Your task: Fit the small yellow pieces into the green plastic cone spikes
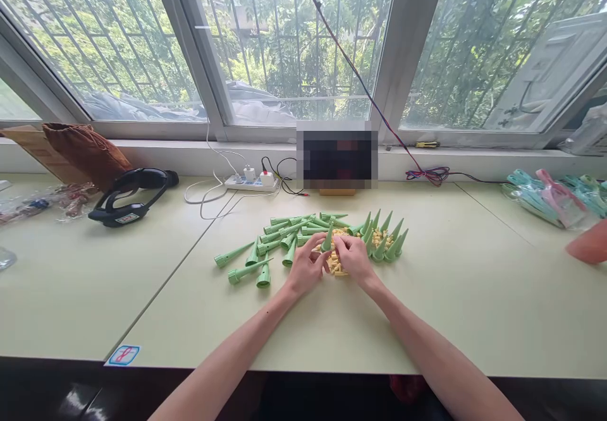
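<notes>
My left hand (308, 267) is closed on a green plastic spike (327, 239), which points upward between the fingers. Close beside it, my right hand (351, 258) is pinched at the spike's side; whatever lies in its fingertips is too small to make out. Under and between both hands is a pile of small pale-yellow pegs (337, 268). Left of the hands, several longer green spikes (251, 270) lie loosely, with a few standing on their wide ends. To the right, several green spikes (391, 247) stand upright, points up, around more yellow pegs (380, 239).
A white power strip (251, 184) with plugs and cables sits at the back, beside a blurred-out screen (339, 158). Black headgear (126, 209) and a brown pouch (85, 149) are at left. Bagged teal and pink items (550, 196) and a reddish object (588, 242) lie at right.
</notes>
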{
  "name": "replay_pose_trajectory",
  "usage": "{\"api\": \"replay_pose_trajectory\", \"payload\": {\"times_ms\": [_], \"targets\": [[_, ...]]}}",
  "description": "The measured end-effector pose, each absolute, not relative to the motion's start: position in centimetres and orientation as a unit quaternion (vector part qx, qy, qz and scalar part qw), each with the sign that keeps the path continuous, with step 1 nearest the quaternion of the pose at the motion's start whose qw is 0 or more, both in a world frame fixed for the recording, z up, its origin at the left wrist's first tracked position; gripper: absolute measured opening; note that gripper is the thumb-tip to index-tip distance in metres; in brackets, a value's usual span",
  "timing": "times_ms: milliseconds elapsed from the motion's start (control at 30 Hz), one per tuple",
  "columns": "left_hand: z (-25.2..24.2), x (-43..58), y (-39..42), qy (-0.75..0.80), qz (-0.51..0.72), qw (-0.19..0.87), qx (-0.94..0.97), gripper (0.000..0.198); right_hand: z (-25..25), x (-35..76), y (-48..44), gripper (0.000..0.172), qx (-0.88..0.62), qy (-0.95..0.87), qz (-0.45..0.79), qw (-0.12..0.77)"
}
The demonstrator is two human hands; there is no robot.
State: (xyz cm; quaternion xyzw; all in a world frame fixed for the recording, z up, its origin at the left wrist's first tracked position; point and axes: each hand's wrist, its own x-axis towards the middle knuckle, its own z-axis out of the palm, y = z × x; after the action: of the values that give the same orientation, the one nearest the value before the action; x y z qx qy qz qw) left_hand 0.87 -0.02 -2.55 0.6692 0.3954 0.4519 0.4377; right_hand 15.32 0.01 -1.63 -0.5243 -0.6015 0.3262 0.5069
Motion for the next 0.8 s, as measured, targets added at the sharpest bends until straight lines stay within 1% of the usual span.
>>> {"api": "replay_pose_trajectory", "payload": {"times_ms": [133, 267, 367, 500, 600, 700, 800], "targets": [[-2.7, 1.0, -0.1, 0.400, 0.452, 0.417, 0.679, 0.034, -1.9, 15.4, 0.3, 0.041, -0.523, -0.566, 0.391, 0.503], [-2.6, 1.1, -0.2, 0.400, 0.454, 0.403, 0.687, 0.032, -1.9, 15.3, 0.2, 0.040, -0.531, -0.557, 0.389, 0.506], [-2.4, 1.1, -0.2, 0.391, 0.457, 0.413, 0.684, 0.033, -1.7, 15.2, 0.0, 0.043, -0.536, -0.580, 0.339, 0.511], [-2.3, 1.1, 0.1, 0.397, 0.455, 0.441, 0.664, 0.037, -2.0, 15.1, -0.1, 0.043, -0.531, -0.636, 0.234, 0.509], [-2.4, 1.1, 0.3, 0.421, 0.463, 0.451, 0.636, 0.041, -2.4, 15.2, 0.0, 0.038, -0.529, -0.665, 0.179, 0.496], [-2.5, 1.0, 0.5, 0.433, 0.471, 0.463, 0.614, 0.044, -2.8, 15.3, 0.2, 0.027, -0.515, -0.685, 0.154, 0.491], [-2.4, 1.0, 0.5, 0.436, 0.474, 0.473, 0.601, 0.046, -2.9, 15.4, 0.3, 0.025, -0.497, -0.707, 0.144, 0.481]]}}
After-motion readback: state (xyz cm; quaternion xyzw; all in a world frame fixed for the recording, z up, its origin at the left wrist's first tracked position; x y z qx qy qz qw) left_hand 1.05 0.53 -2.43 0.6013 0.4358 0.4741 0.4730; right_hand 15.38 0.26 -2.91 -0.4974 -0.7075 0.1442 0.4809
